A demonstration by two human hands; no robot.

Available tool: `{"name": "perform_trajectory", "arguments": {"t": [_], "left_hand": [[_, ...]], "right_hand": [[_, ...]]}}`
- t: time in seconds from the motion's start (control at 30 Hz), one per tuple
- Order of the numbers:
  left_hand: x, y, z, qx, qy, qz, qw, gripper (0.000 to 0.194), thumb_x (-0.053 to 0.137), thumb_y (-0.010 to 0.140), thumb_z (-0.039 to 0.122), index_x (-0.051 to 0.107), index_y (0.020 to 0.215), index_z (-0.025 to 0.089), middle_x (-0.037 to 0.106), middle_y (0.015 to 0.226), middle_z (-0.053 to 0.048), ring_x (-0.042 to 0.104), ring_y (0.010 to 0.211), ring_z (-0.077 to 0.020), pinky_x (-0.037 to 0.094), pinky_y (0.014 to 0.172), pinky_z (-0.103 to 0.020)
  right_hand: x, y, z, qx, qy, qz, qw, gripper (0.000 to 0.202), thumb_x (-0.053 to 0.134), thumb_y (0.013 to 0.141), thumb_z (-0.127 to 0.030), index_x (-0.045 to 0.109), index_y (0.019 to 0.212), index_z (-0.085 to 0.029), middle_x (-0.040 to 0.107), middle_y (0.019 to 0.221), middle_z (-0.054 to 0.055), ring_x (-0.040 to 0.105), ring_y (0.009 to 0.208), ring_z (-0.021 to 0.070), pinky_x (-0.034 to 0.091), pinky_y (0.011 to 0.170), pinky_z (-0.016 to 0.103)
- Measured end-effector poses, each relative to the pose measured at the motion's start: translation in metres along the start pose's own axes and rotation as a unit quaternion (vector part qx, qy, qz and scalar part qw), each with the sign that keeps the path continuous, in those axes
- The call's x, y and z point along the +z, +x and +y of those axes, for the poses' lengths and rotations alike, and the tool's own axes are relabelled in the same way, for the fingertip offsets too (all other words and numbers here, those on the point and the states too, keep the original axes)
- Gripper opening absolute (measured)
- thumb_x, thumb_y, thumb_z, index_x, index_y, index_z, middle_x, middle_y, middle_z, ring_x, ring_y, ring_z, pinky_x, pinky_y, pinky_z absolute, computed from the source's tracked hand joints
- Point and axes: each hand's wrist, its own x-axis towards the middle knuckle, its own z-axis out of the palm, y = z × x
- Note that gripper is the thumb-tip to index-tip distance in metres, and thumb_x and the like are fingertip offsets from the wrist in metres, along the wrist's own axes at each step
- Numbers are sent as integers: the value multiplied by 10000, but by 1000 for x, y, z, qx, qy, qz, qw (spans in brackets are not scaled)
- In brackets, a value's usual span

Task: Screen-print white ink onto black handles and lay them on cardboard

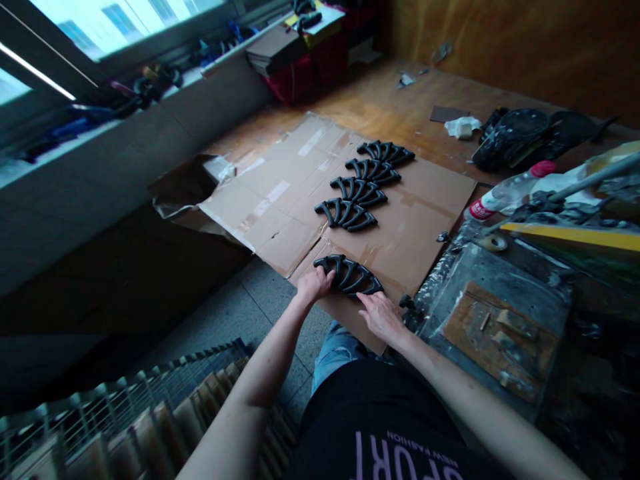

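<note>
A black curved part with an open, ribbed frame [350, 275], perhaps plastic, lies at the near edge of a flattened cardboard sheet [280, 193]. My left hand [315, 283] is closed around its left end, the thumb over the frame. Against its lower right end rest the fingertips of my right hand [383, 315], fingers stretched out and somewhat apart. Further up the cardboard, several matching black parts [346, 215] sit in a slanting row, close together. The undersides of the parts are hidden.
To the right are a plastic bottle [510, 190] with a pink cap, a tape roll [494, 243] and a worn board [493, 337]. A red crate [305, 73] stands at the back. A wire rack [125, 407] is at lower left, below the window ledge.
</note>
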Motion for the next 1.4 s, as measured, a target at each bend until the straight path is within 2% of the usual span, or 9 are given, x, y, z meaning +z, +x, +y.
{"name": "perform_trajectory", "arguments": {"t": [0.2, 0.3, 0.47, 0.6, 0.87, 1.0, 1.13, 1.23, 1.4], "left_hand": [[22, -44, -8, 150, 28, 153, 976, 550, 356, 943, 537, 569, 1257, 139, 595, 1296, -209, 549, 1194, -319, 414, 984, -433], [46, -58, -4, 249, 4, 165, 954, 534, 496, 903, 495, 533, 1364, 227, 468, 1481, -132, 416, 1349, -321, 266, 1140, -497], [66, -47, 8, 263, -2, 148, 953, 583, 629, 818, 500, 562, 1356, 286, 413, 1532, -92, 301, 1421, -384, 156, 1165, -617], [54, -30, 7, 291, 7, 127, 948, 534, 662, 797, 460, 620, 1293, 266, 486, 1481, -89, 333, 1399, -394, 220, 1146, -616], [-5, 43, -28, 291, 78, 157, 940, 526, 620, 811, 516, 639, 1267, 254, 479, 1485, -92, 340, 1407, -349, 248, 1165, -487], [-6, 67, -23, 298, 94, 194, 930, 522, 572, 836, 502, 624, 1259, 200, 501, 1455, -148, 380, 1381, -355, 296, 1126, -516], [8, 51, -11, 297, 77, 256, 917, 629, 499, 874, 533, 496, 1386, 168, 412, 1513, -191, 309, 1413, -420, 221, 1080, -691], [22, 25, 3, 275, 21, 323, 905, 649, 520, 855, 582, 502, 1375, 195, 398, 1519, -200, 329, 1405, -423, 235, 1072, -697], [52, -12, 46, 299, -53, 358, 883, 546, 521, 855, 578, 610, 1221, 182, 439, 1490, -200, 393, 1381, -384, 340, 1067, -600]], "right_hand": [[15, -10, 9, 11, 24, 28, 999, 451, 500, 905, -183, 538, 1349, -118, 599, 1293, 181, 535, 1205, 278, 435, 1020, 416], [22, -11, 10, 24, 21, 47, 998, 371, 499, 903, -180, 610, 1250, -109, 595, 1291, 201, 528, 1222, 299, 437, 1026, 438], [18, -6, 5, 33, 27, 55, 998, 274, 507, 897, -169, 661, 1123, -167, 662, 1151, 147, 579, 1120, 291, 470, 974, 433], [12, 3, -2, 40, 37, 34, 998, 283, 509, 902, -182, 654, 1146, -176, 671, 1120, 132, 586, 1100, 279, 475, 953, 413], [0, 22, -28, 48, 88, 28, 995, 341, 591, 884, -237, 649, 1212, -159, 519, 1414, 167, 501, 1285, 279, 419, 1039, 411], [-18, 7, -25, 35, 119, 75, 989, 277, 633, 882, -261, 685, 1136, -164, 617, 1311, 136, 577, 1201, 225, 411, 1055, 374], [-49, -46, 17, 65, 141, 204, 967, 200, 618, 903, -234, 707, 1076, -189, 701, 1158, 68, 621, 1093, 170, 443, 995, 298], [-72, -124, 77, 173, 107, 302, 931, 205, 558, 920, -161, 713, 1047, -204, 720, 1062, 42, 623, 1027, 164, 461, 933, 284], [-73, -280, 198, 424, -21, 280, 861, 371, 429, 884, -22, 705, 1068, -188, 685, 1097, 86, 596, 1058, 185, 444, 926, 284]]}}
